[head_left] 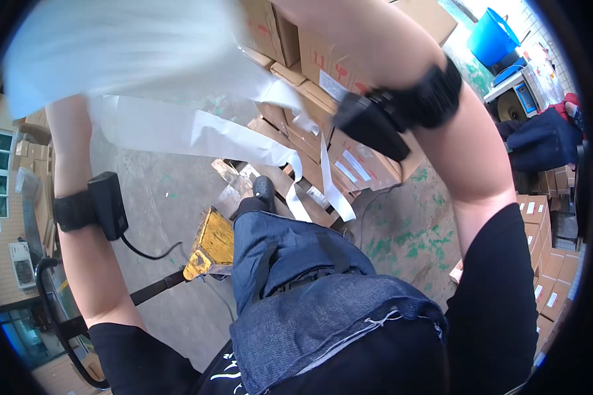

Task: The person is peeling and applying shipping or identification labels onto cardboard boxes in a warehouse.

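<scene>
Denim-clad knee (296, 263) rose closest to us, one foot on a wooden pallet (244, 184) of stacked cardboard boxes (349, 158). We raised both arms, sensor bands at each wrist, beneath a blurred white plastic sheet (132, 59) overhead; our hands sat beyond the frame, so their grip went unseen. Beside the pallet stood a yellow pallet jack (211, 243).

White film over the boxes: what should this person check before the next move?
1. Grip on the white film: cannot tell, hidden from view.
2. Film in one piece: not ok, torn strips dangle.
3. Cardboard boxes stacked squarely: ok.
4. Footing: not ok, the shoe rests on the wooden pallet, not on the floor.
5. Yellow pallet jack parked at the pallet: ok.
</scene>
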The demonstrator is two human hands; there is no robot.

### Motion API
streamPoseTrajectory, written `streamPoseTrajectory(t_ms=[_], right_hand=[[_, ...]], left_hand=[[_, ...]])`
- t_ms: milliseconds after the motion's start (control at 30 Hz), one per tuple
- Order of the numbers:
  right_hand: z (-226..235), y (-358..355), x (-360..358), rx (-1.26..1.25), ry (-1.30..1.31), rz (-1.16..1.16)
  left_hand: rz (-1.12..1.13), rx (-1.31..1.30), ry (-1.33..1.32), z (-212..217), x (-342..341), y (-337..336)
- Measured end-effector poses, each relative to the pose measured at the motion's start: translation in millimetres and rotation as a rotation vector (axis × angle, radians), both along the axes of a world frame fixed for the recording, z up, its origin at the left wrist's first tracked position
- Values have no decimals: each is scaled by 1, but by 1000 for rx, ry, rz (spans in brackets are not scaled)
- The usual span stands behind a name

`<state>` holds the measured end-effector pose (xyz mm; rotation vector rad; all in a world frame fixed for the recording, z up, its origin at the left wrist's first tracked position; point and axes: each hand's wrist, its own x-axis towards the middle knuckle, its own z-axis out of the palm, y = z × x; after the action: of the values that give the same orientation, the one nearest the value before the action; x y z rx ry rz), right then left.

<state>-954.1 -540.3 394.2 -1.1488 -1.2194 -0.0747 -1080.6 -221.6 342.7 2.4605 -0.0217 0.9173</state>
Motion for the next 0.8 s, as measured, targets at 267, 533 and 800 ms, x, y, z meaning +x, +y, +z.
streamPoseTrajectory(t_ms=[267, 533, 800], right_hand=[[-157, -133, -33, -780, 384, -95], [-381, -84, -44, -1251, 450, -272], [-524, -55, 22, -1054, 1244, -352]], left_hand=[[-49, 154, 441, -164, 32, -56], [-111, -1, 673, -308, 44, -42], [-28, 59, 587, -344, 63, -28]])
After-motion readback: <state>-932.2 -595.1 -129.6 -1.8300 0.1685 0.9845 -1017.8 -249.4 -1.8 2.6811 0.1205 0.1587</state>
